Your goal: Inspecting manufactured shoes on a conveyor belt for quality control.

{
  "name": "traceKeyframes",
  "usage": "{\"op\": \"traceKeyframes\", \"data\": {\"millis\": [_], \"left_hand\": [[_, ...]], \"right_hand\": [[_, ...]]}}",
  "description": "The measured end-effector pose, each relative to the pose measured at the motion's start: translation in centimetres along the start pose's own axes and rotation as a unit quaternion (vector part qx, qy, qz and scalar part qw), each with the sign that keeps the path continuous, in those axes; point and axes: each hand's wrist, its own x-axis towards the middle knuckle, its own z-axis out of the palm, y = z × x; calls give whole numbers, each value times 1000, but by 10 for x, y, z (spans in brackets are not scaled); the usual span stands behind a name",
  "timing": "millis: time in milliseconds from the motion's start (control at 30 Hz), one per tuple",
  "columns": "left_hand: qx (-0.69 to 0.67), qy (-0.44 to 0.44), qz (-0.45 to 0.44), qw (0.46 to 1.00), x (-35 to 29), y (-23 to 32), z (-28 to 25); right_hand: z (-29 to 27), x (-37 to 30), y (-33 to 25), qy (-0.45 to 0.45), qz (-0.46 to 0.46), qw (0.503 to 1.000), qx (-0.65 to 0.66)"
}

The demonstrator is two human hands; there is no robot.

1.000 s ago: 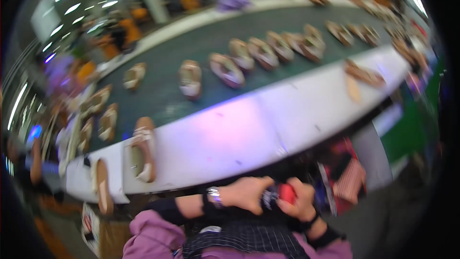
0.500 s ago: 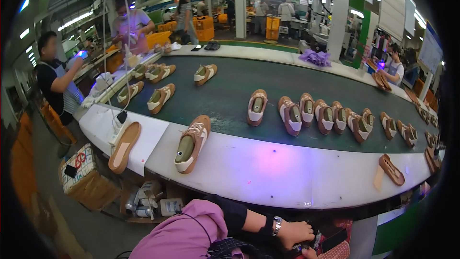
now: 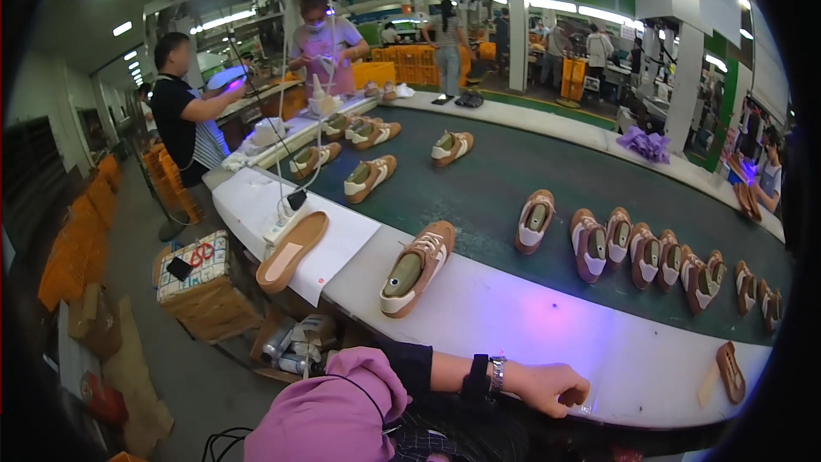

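My left hand (image 3: 552,389) reaches in from the left under a pink sleeve, a watch at its wrist. Its fingers are curled together at the near edge of the white table (image 3: 479,308); whatever they may hold is hidden. No right hand can be made out. A tan and white lace-up shoe (image 3: 416,278), with a green insert inside, stands on the table beyond my forearm. To its left a tan sole (image 3: 292,252) lies on white paper (image 3: 338,244). At the right end lie a tan shoe part (image 3: 731,372) and a pale flat strip (image 3: 708,383).
Several similar shoes (image 3: 590,244) stand on the dark green belt (image 3: 462,197). Left of the table are a taped box (image 3: 201,282) and orange crates (image 3: 81,222). Two people (image 3: 184,111) work at the far left. A purple cloth (image 3: 643,144) lies on the far ledge.
My view has swung left, so the scene sits further right. My left hand has risen from the dark things below the table to its edge; the other hand's fingers have gone from view.
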Motion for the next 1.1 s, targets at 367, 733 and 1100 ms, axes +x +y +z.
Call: {"op": "traceKeyframes", "data": {"millis": [367, 733, 1100], "left_hand": [[-66, 153, -117, 979, -54, -15, -86], [-308, 329, -98, 887, -39, -34, -168], [-323, 622, -103, 706, -85, -120, -203]], "right_hand": [[106, 19, 4, -149, -36, 980, -128], [12, -17, -49, -146, -41, 945, -291], [264, -212, -278, -482, -234, 755, -378]]}}
